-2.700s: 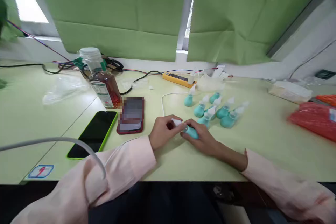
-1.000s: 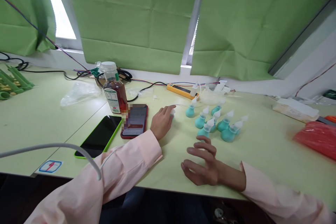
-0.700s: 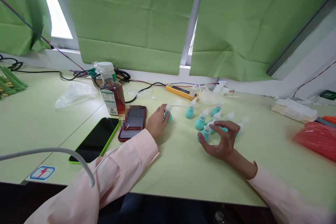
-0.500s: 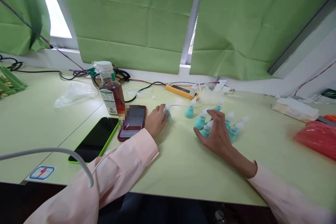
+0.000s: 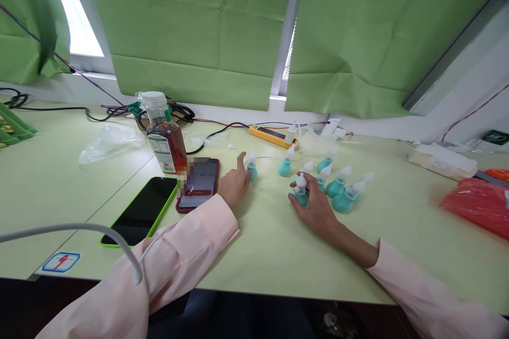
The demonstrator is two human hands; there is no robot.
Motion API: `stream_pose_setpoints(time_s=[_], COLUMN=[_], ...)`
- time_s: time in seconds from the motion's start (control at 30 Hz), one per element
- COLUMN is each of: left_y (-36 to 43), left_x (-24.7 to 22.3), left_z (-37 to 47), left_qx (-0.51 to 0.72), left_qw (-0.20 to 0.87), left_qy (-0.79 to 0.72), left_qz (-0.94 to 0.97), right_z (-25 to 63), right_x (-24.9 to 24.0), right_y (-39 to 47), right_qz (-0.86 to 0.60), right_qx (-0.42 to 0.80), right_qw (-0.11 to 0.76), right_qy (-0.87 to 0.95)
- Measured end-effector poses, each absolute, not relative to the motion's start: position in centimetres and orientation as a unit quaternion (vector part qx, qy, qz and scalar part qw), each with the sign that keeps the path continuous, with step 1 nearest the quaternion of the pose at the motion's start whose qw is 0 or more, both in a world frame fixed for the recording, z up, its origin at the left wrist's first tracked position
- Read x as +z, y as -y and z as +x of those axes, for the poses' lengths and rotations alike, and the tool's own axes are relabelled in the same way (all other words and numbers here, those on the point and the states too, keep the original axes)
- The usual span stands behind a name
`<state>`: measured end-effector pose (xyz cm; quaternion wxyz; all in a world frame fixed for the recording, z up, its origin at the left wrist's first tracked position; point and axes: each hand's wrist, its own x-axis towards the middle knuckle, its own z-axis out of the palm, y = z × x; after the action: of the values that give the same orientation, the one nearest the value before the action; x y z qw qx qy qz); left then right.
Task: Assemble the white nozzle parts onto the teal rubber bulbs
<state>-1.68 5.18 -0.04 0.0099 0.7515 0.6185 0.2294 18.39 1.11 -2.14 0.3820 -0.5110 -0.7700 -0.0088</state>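
Observation:
My left hand (image 5: pixel 234 184) rests on the table beside a teal nasal aspirator (image 5: pixel 252 172) with a pale tip, its index finger raised and apart from it. Standing upright between the thumb and fingers of my right hand (image 5: pixel 318 205) is another nasal aspirator (image 5: pixel 301 197); part of its bulb is hidden by the fingers. Behind and to the right of that hand, several more aspirators (image 5: pixel 344 201) are grouped on the table, some leaning. A single aspirator (image 5: pixel 284 167) is farther back, between the two hands.
A phone showing a timer (image 5: pixel 199 185), a green-cased phone (image 5: pixel 139 212) and a bottle of brown liquid (image 5: pixel 167 143) are left of my hands. An orange power strip (image 5: pixel 272 136) lies at the back. At right are a red plastic bag (image 5: pixel 477 204) and a white box (image 5: pixel 443 161).
My left hand's fingers have loosened from the aspirator there, the index finger lifting. My right hand has moved slightly left and closed around an aspirator, pulled a little apart from the group.

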Motion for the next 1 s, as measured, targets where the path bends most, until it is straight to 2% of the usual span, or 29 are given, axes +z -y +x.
stream_pose_setpoints(time_s=[0.17, 0.37, 0.5, 0.57, 0.63, 0.7, 0.8, 1.0], left_y=[-5.1, -5.1, -4.0, -3.0, -1.8, -0.6, 0.3, 0.3], left_x=[0.0, 0.2, 0.6, 0.8, 0.7, 0.5, 0.2, -0.1], left_z=[-1.6, -1.4, -1.1, -0.9, -0.6, -0.2, 0.2, 0.7], left_qx=[0.224, 0.237, 0.365, 0.445, 0.471, 0.437, 0.383, 0.361], left_qw=[0.011, 0.016, 0.033, 0.038, 0.073, 0.122, 0.143, 0.183], left_qy=[-0.621, -0.627, -0.584, -0.529, -0.437, -0.355, -0.311, -0.344], left_qz=[0.751, 0.742, 0.724, 0.721, 0.763, 0.817, 0.858, 0.847], right_z=[18.5, 18.5, 18.2, 17.8, 17.3, 16.8, 16.1, 15.4], right_x=[-2.2, -2.2, -2.2, -2.1, -1.9, -1.7, -1.4, -1.5], right_y=[-1.3, -1.2, -0.8, -0.4, 0.2, 0.9, 1.6, 1.8], right_qz=[-0.512, -0.51, -0.491, -0.464, -0.438, -0.418, -0.389, -0.384], right_qx=[-0.013, -0.015, 0.039, 0.095, 0.158, 0.201, 0.199, 0.223], right_qw=[0.353, 0.363, 0.415, 0.443, 0.449, 0.437, 0.408, 0.353], right_qy=[0.783, 0.779, 0.765, 0.761, 0.763, 0.771, 0.802, 0.824])
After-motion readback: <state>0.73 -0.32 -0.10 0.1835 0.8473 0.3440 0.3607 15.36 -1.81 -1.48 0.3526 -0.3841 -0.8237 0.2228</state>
